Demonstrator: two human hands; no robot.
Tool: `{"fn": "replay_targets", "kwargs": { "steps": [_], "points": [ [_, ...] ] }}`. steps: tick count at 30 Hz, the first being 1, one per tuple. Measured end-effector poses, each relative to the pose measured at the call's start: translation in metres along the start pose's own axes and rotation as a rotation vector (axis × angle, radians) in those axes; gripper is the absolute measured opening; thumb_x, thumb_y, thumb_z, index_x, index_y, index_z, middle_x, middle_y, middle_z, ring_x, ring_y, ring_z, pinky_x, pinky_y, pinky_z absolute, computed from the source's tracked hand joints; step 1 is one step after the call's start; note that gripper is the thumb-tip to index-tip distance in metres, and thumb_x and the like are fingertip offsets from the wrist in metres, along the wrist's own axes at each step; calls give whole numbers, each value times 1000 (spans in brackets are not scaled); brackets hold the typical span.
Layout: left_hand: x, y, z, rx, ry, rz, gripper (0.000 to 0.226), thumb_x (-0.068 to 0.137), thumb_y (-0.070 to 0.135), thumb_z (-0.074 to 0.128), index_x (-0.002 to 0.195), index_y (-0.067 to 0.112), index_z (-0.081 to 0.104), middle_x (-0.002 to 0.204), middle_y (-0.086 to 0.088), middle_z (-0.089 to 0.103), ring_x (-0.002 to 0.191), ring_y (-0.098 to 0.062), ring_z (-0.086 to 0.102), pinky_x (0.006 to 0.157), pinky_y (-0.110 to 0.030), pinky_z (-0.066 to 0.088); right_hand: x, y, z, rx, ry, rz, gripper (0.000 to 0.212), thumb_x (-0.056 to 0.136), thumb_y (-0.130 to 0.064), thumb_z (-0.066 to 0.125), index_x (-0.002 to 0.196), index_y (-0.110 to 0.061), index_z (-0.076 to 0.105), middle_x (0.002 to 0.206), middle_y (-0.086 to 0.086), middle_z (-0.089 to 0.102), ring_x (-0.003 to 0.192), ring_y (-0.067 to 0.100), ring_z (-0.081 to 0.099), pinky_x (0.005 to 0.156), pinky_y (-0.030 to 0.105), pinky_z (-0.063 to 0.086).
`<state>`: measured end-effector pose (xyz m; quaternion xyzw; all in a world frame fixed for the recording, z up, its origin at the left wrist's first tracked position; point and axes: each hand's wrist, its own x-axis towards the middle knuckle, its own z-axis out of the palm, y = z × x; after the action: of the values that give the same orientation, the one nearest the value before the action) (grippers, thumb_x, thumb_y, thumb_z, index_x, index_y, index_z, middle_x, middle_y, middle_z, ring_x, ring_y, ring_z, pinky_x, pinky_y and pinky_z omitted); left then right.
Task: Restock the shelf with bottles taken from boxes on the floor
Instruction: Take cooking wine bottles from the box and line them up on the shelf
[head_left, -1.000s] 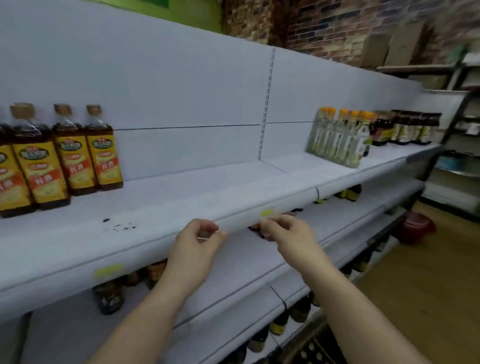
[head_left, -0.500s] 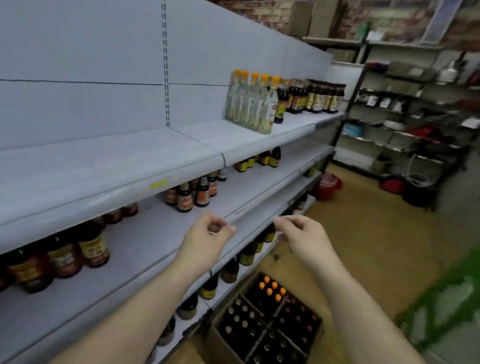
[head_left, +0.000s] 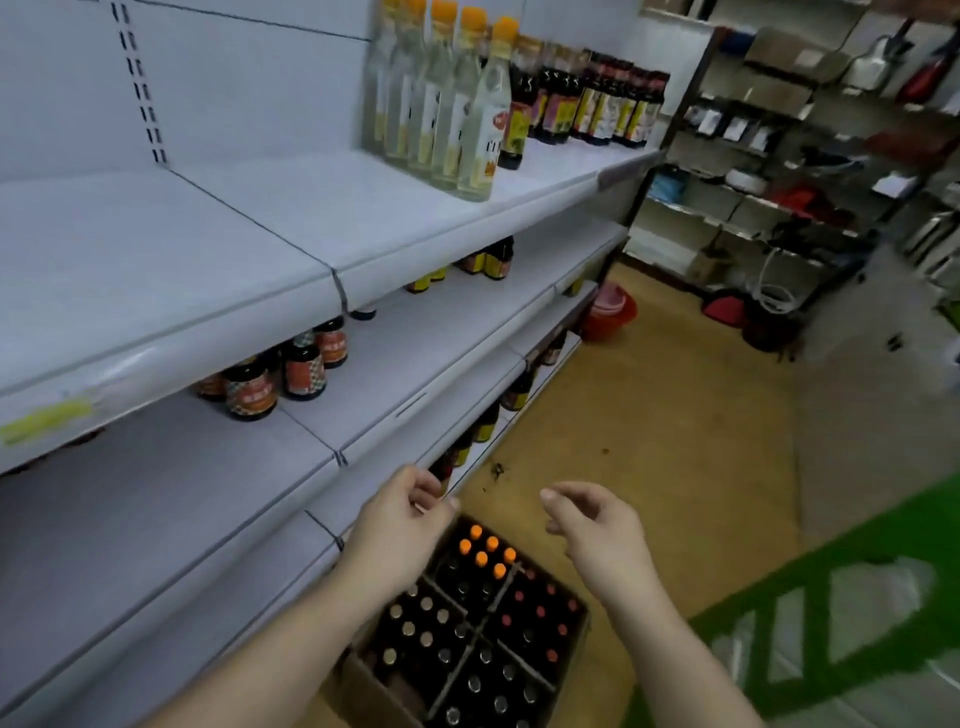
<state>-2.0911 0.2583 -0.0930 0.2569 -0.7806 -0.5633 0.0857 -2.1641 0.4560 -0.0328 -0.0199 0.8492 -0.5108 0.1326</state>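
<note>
A cardboard box (head_left: 363, 686) stands on the floor against the foot of the white shelf unit (head_left: 291, 228), divided into four compartments packed with dark bottles (head_left: 457, 639); several in the far compartment have orange caps (head_left: 480, 551). My left hand (head_left: 400, 514) hovers above the box's far left corner, fingers loosely curled, holding nothing. My right hand (head_left: 597, 525) floats above the box's far right side, fingers loosely bent, also empty. Clear bottles with orange caps (head_left: 457, 104) and dark sauce bottles (head_left: 597, 98) stand on the upper shelf.
Small dark jars (head_left: 280, 374) sit on the middle shelf, with more bottles on the lower tiers. A red bucket (head_left: 608, 312) stands on the tan floor at the aisle's end. Cluttered racks (head_left: 779, 156) fill the back right. A green frame (head_left: 831, 597) crosses the lower right.
My view has swung right and down, from the upper shelf edge to the box on the floor. Both hands left the shelf's front edge and now hang lower, above the box.
</note>
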Motion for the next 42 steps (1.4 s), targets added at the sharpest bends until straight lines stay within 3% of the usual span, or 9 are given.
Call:
{"fn": "replay_targets", "kwargs": {
  "steps": [3,6,13,19,26,31,35,39,42],
  "points": [
    [37,-18,8,63,-23,-24,18,92,40,71,103,33,58,96,8,65,85,-7,63,75,-28,52,36,15,18,-16,-22,64,10,95,-40,69,102,-34,70,103,-11,73,100,10,69,91,39,57],
    [68,-35,21,114,-55,-59,18,92,41,70,103,34,58,95,11,64,85,-7,63,77,-31,54,66,32,33,-37,-53,135,13,95,-40,69,103,-31,71,99,-8,74,92,12,71,81,33,58],
    [96,-67,54,116,-66,-157,20,92,38,71,107,29,60,95,8,64,82,-7,62,68,-25,46,110,78,52,-59,-98,245,13,93,-41,71,100,-31,73,83,-2,77,83,26,74,83,47,60],
    [92,-92,77,98,-1,-245,18,92,38,71,103,31,58,95,8,64,83,-4,62,68,-19,44,134,119,62,-95,-171,275,11,90,-41,74,98,-34,73,89,-10,77,86,12,74,89,47,58],
    [81,-151,111,80,30,-338,14,94,39,70,96,36,56,93,10,63,79,-4,64,70,-27,52,148,183,82,-175,-263,294,16,90,-33,75,106,-29,71,82,-11,76,74,10,72,79,36,58],
    [91,-220,139,109,1,-417,17,93,34,71,99,33,55,93,8,64,83,-4,61,73,-25,51,160,247,114,-237,-345,317,16,93,-26,73,107,-30,66,88,-11,72,65,-11,62,56,7,42],
    [101,-284,164,148,-21,-464,16,94,42,67,101,36,55,98,12,63,88,-5,62,79,-32,54,173,304,156,-307,-378,316,22,93,-30,73,114,-28,66,85,-11,72,69,-5,65,61,9,44],
    [108,-352,191,184,-11,-464,20,95,37,68,111,30,57,94,14,62,87,-2,61,78,-31,55,188,367,203,-392,-406,307,25,92,-36,71,116,-30,66,87,-12,74,84,7,68,81,29,54],
    [112,-405,210,206,-17,-454,18,95,34,67,108,27,57,90,16,60,82,3,59,67,-21,49,202,421,235,-442,-419,275,25,93,-32,70,117,-28,65,90,-15,72,87,5,67,76,21,52]
  ]
}}
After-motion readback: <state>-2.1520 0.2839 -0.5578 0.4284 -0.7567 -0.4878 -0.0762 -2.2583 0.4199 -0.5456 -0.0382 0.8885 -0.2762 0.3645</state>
